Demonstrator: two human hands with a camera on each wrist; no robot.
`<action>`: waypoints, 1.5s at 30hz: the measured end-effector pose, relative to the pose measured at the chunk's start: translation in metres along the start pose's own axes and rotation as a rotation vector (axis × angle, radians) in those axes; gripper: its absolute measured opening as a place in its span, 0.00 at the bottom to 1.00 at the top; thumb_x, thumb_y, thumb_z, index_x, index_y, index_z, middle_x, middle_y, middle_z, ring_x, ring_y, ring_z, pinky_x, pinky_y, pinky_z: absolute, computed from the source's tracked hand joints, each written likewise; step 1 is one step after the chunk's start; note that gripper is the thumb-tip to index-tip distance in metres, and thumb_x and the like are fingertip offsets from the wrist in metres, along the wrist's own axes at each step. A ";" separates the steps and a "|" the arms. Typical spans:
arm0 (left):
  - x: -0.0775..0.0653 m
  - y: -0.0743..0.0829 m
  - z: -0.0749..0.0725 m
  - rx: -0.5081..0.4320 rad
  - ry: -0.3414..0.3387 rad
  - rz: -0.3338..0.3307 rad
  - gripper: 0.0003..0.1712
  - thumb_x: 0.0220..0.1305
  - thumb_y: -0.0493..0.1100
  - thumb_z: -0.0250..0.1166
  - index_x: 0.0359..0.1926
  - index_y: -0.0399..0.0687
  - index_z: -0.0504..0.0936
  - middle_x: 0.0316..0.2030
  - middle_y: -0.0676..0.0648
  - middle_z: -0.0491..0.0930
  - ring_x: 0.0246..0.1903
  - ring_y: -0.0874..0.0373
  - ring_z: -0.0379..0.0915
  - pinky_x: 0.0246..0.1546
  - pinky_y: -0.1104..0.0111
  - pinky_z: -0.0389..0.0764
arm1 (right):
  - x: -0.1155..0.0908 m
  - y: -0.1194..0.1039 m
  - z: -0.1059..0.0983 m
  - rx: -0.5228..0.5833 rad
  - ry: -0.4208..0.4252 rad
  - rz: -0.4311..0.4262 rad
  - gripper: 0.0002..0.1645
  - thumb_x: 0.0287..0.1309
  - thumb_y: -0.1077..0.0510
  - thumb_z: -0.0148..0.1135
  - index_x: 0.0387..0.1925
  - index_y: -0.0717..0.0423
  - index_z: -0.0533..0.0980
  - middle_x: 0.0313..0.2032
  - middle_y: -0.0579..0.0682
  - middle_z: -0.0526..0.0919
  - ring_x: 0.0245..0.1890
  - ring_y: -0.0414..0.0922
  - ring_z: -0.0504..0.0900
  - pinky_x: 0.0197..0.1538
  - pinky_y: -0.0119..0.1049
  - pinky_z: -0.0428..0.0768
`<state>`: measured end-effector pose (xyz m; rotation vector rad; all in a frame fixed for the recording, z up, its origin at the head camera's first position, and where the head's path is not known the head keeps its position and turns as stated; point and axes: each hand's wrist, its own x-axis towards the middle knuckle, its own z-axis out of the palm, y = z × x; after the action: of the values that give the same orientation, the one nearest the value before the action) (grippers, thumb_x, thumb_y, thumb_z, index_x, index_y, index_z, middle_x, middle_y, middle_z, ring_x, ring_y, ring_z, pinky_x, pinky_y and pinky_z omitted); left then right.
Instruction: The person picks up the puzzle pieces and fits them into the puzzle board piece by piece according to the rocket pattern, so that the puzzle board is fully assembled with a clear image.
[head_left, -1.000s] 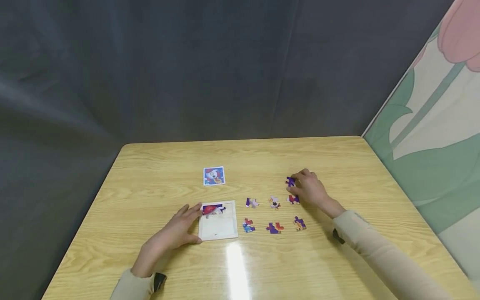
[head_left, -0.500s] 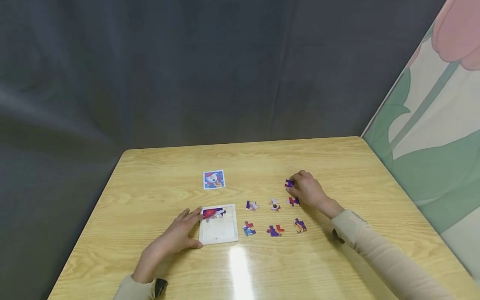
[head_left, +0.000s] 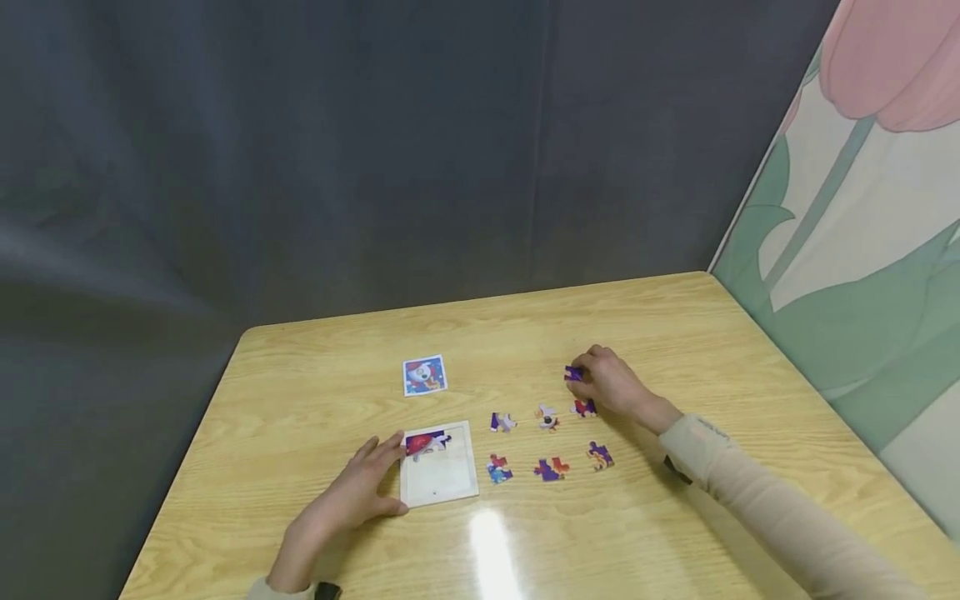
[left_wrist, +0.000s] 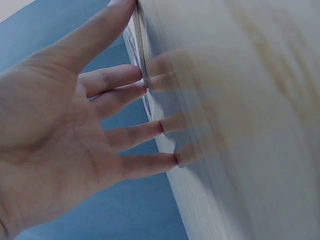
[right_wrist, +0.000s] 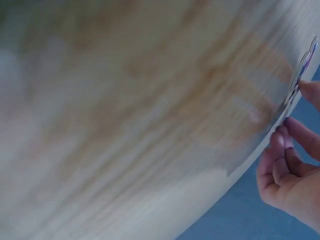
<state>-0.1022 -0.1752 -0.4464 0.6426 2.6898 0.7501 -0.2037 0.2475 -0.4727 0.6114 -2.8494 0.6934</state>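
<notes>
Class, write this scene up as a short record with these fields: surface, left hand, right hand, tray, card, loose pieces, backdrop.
Surface: wood-patterned table
Left hand: thumb and fingers spread, touching the tray's left edge
Right hand: thumb and fingers pinching a purple piece at the table
Tray: pale, partly filled; joined pieces at its far left, the rest bare
Card: printed picture, lying beyond the tray
Loose pieces: six, besides the pinched one, right of the tray
Backdrop: dark curtain; flower-patterned panel at right
</notes>
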 end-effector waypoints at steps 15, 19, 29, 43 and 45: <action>-0.001 -0.002 0.002 -0.003 0.006 0.005 0.45 0.46 0.45 0.76 0.64 0.33 0.69 0.71 0.37 0.56 0.68 0.28 0.44 0.64 0.35 0.52 | 0.013 -0.101 0.022 0.003 0.196 -0.192 0.22 0.41 0.52 0.78 0.37 0.60 0.84 0.35 0.51 0.82 0.34 0.47 0.76 0.33 0.37 0.76; -0.002 -0.002 0.002 0.004 0.004 0.010 0.45 0.47 0.45 0.76 0.64 0.33 0.69 0.71 0.37 0.56 0.69 0.29 0.44 0.64 0.36 0.53 | 0.014 -0.130 0.034 0.019 0.160 -0.221 0.21 0.43 0.49 0.77 0.38 0.56 0.84 0.36 0.50 0.82 0.35 0.45 0.75 0.35 0.36 0.75; 0.000 -0.003 0.002 0.022 -0.002 -0.002 0.45 0.47 0.46 0.76 0.64 0.32 0.68 0.71 0.38 0.55 0.69 0.29 0.44 0.65 0.37 0.53 | 0.020 -0.163 0.057 0.020 0.012 -0.287 0.19 0.45 0.49 0.76 0.38 0.54 0.84 0.36 0.48 0.81 0.36 0.43 0.75 0.36 0.33 0.74; 0.000 0.000 -0.001 -0.001 -0.002 -0.005 0.45 0.48 0.45 0.76 0.64 0.32 0.68 0.72 0.38 0.55 0.69 0.29 0.44 0.64 0.36 0.54 | 0.022 -0.168 0.067 -0.037 -0.127 -0.248 0.22 0.47 0.47 0.74 0.42 0.54 0.84 0.37 0.46 0.80 0.36 0.41 0.72 0.37 0.33 0.74; 0.000 0.000 -0.001 -0.003 -0.002 -0.006 0.45 0.48 0.45 0.76 0.64 0.32 0.68 0.72 0.38 0.55 0.69 0.29 0.44 0.64 0.36 0.54 | 0.022 -0.169 0.068 -0.043 -0.129 -0.243 0.22 0.46 0.47 0.74 0.42 0.54 0.84 0.37 0.46 0.80 0.36 0.41 0.72 0.37 0.34 0.75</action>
<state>-0.1024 -0.1762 -0.4454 0.6348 2.6868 0.7507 -0.1559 0.0711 -0.4584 1.0078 -2.8270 0.5700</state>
